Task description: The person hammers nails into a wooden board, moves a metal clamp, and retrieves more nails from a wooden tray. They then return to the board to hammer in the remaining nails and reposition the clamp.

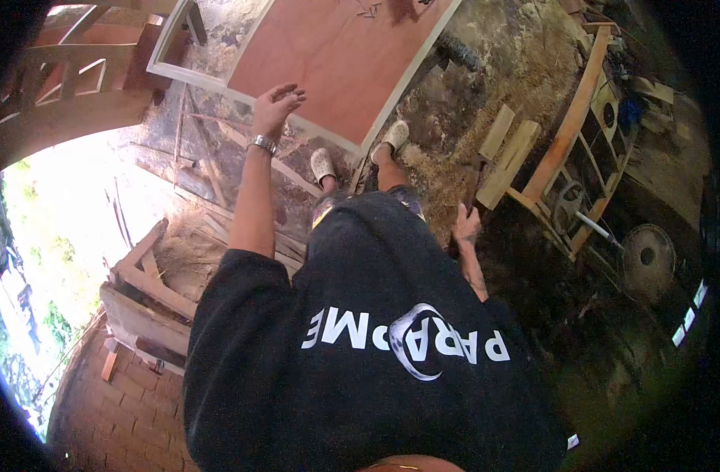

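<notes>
My left hand point(276, 108), with a metal watch point(263, 143) on its wrist, is raised near the lower left corner of a reddish-brown panel point(328, 67). Its fingers are apart and slightly bent, and I see nothing in them. A pale wooden frame point(411, 82) edges the panel. Low on the right side, my right hand point(466, 226) is closed around the handle of a hammer point(473, 182), whose head points away from me. Part of the handle is hidden by the hand.
Two pale wood blocks point(509, 161) lie beyond the hammer. An orange-brown wooden frame point(568, 118) and a round fan point(647, 258) stand at right. Left are a wooden box-like structure point(151, 315) and scrap boards. Small loose pieces point(368, 11) lie on the panel.
</notes>
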Available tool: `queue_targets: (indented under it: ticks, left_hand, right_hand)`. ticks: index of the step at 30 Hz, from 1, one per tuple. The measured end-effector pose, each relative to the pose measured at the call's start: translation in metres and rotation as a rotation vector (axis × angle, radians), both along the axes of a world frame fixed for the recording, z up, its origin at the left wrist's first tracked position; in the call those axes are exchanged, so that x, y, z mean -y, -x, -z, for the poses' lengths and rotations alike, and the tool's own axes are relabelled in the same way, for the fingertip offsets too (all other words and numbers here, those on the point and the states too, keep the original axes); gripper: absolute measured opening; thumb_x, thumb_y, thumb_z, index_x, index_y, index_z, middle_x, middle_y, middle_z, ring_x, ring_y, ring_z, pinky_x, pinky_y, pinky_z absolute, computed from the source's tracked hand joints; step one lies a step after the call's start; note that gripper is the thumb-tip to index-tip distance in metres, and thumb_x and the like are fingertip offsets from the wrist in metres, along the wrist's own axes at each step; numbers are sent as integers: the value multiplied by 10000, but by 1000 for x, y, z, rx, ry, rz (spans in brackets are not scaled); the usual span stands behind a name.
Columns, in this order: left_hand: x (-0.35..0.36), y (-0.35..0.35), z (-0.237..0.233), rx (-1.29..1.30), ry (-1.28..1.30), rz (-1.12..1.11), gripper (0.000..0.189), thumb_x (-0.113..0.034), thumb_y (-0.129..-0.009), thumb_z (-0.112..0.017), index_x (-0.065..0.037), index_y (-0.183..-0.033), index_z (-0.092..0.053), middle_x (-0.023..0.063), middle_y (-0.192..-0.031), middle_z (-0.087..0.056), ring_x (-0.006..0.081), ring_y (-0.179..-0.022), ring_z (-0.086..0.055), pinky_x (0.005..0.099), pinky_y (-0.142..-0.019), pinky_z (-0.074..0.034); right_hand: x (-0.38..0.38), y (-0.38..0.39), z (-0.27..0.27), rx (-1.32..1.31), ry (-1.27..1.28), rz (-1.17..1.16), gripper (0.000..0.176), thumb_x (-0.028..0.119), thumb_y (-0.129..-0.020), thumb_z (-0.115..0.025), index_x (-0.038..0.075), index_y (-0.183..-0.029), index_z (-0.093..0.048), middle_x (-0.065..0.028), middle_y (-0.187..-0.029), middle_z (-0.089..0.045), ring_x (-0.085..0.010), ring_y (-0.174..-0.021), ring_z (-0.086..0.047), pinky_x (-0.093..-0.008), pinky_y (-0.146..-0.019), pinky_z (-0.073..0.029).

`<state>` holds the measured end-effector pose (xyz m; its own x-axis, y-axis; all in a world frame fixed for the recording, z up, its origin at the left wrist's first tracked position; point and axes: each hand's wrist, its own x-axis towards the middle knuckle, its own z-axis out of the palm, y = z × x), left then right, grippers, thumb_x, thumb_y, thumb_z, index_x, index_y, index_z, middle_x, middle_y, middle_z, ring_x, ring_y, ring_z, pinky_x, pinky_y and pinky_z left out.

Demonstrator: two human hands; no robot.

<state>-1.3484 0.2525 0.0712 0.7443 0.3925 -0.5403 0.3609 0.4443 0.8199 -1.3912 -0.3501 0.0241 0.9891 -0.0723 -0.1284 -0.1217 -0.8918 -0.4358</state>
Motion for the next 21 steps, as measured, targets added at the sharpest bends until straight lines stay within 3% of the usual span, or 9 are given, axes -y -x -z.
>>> queue_targets:
  ticks: [2,4,6,8,11,13,16,18,21]
  left_hand:
    - [-6,23,7,101,-25,100,408,-48,-955,-690,103,-1321,-591,213,-1191,-717,274,-1062,-729,339,-925,-601]
    - [-7,34,-1,124,-74,209,380,-84,-984,-674,97,-1311,-605,210,-1187,-718,268,-1061,-728,337,-914,-603]
    - [-2,42,-5,39,-67,240,303,-107,-998,-659,66,-1247,-663,169,-1151,-739,240,-1053,-726,340,-910,-594]
    - [5,48,-1,6,-127,276,250,-121,-990,-667,5,-1200,-718,136,-1126,-751,233,-1027,-732,334,-895,-587]
    - [13,49,-6,76,-757,409,165,-104,-933,-681,-80,-1065,-778,131,-1022,-731,295,-958,-702,385,-851,-554]
    - [17,47,-1,146,-990,426,198,-31,-893,-657,-94,-1029,-787,130,-988,-725,327,-923,-688,419,-821,-543]
    - [19,38,14,254,-1017,384,224,-11,-841,-672,-90,-1023,-777,130,-956,-730,322,-926,-692,421,-815,-549]
    - [17,31,32,282,-1062,347,245,-5,-812,-679,-89,-1023,-770,131,-934,-736,324,-927,-691,423,-817,-555]
    - [10,30,33,283,-1009,379,252,-5,-779,-701,-90,-1006,-770,123,-920,-747,315,-934,-694,414,-832,-565]
  right_hand:
    - [-35,22,-4,-179,8,76,451,417,-1009,-599,-33,-1049,-597,-144,-790,-623,-308,-683,-642,-499,-679,-506]
    - [-71,47,-4,-315,-330,185,410,393,-1007,-617,-16,-1020,-602,-108,-746,-598,-265,-580,-597,-445,-589,-495]
    - [-93,75,4,-212,-261,117,357,365,-1005,-629,9,-980,-609,-72,-730,-577,-184,-530,-548,-367,-520,-459]
    - [-158,78,-62,-170,-391,-60,336,349,-1003,-633,15,-978,-616,-58,-730,-578,-153,-530,-534,-336,-511,-445]
    - [-178,104,-62,-414,-483,55,336,339,-992,-644,4,-1013,-629,-50,-709,-576,-153,-573,-547,-345,-550,-446]
    - [-184,117,-58,-455,-358,44,546,446,-979,-634,-53,-1200,-605,-208,-981,-652,-334,-915,-607,-426,-852,-457]
    - [-193,119,-80,-557,-337,-3,709,508,-978,-616,-89,-1355,-552,-316,-1174,-673,-445,-1138,-626,-467,-1044,-446]
    - [-215,110,-120,-674,-419,37,732,506,-980,-614,-98,-1385,-527,-332,-1213,-659,-453,-1178,-616,-470,-1070,-433]
    - [-201,136,-74,-340,-412,67,335,332,-1014,-607,0,-1019,-566,-65,-733,-553,-176,-646,-532,-344,-608,-419]
